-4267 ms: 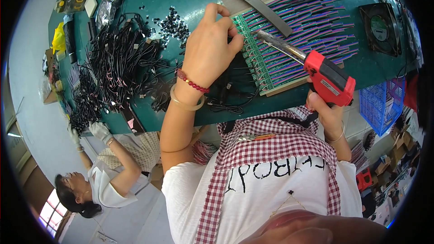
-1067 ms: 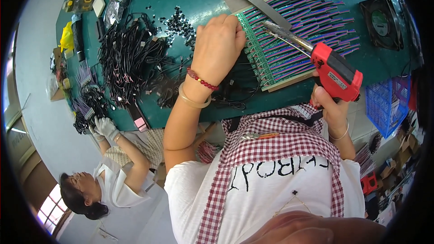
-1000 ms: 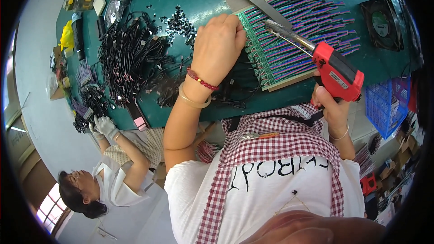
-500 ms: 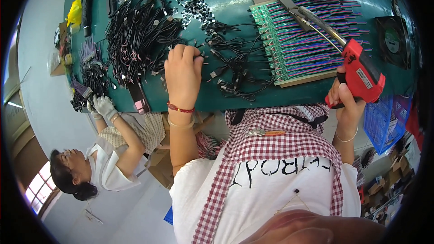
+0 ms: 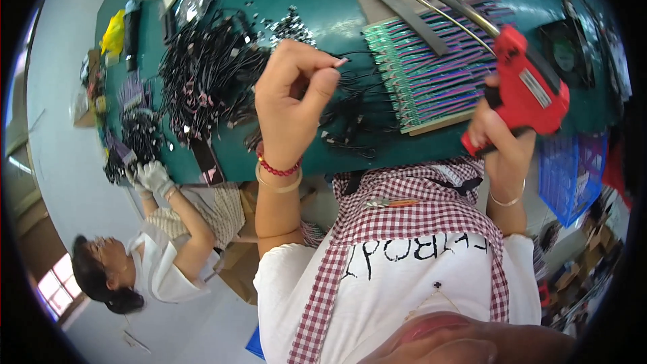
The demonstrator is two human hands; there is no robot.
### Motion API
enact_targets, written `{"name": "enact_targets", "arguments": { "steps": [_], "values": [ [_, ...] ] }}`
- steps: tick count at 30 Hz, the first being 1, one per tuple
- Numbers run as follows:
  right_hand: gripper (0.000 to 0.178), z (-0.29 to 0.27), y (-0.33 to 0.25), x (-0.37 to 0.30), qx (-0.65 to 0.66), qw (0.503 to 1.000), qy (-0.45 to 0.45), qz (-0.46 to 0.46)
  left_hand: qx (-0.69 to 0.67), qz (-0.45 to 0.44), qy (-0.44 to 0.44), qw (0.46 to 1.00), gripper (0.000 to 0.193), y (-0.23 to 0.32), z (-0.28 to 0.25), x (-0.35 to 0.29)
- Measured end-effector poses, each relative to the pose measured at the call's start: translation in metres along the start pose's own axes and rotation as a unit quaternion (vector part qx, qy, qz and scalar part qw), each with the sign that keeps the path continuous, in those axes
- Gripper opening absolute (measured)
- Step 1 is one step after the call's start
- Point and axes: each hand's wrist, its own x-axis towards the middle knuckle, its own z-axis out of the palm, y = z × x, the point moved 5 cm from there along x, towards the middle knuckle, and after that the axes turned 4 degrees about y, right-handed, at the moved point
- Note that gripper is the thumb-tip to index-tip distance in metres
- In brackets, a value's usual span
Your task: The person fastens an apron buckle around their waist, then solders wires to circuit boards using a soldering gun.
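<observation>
— Green matting covers the whole table (image 5: 317, 20), and most of it is buried under wire. What is in hand?

— Her left hand (image 5: 290, 98) is lifted off the surface, thumb and forefinger pinched on the end of a thin black wire (image 5: 350, 61) that trails back down into the loose tangle of wires (image 5: 350, 118) just beside the board. The right hand (image 5: 502, 138) is wrapped around the grip of a red glue gun (image 5: 522, 87), raised at the board's right edge, its long metal nozzle running out over the top of the rows.

— And the board itself?

— A flat jig board (image 5: 431, 77) near the table's front edge, packed with row upon row of purple and green wires lying side by side. I would judge it largely filled, though the picture is too small to tell whether any slot stands open or which rows have glue on them.

— So plenty left?

— By the look of it, yes. A big heap of black cables (image 5: 202, 74) lies well to the left, untouched, with a scatter of small black parts (image 5: 290, 23) beyond it. A co-worker's gloved hand (image 5: 151, 176) handles another bundle at the far left edge.
</observation>
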Motion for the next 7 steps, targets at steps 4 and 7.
{"name": "enact_targets", "arguments": {
  "steps": [4, 7],
  "values": [
    [0.044, 0.025, -0.004, 0.013, -0.007, 0.997, -0.07, -0.02, -0.025, 0.079, -0.066, 0.994, 0.009, 0.024, 0.049, 0.002],
    [0.047, 0.035, -0.005, 0.019, -0.04, 0.989, -0.144, -0.003, 0.009, 0.053, -0.091, 0.994, 0.011, 0.031, 0.066, -0.003]
  ]
}}
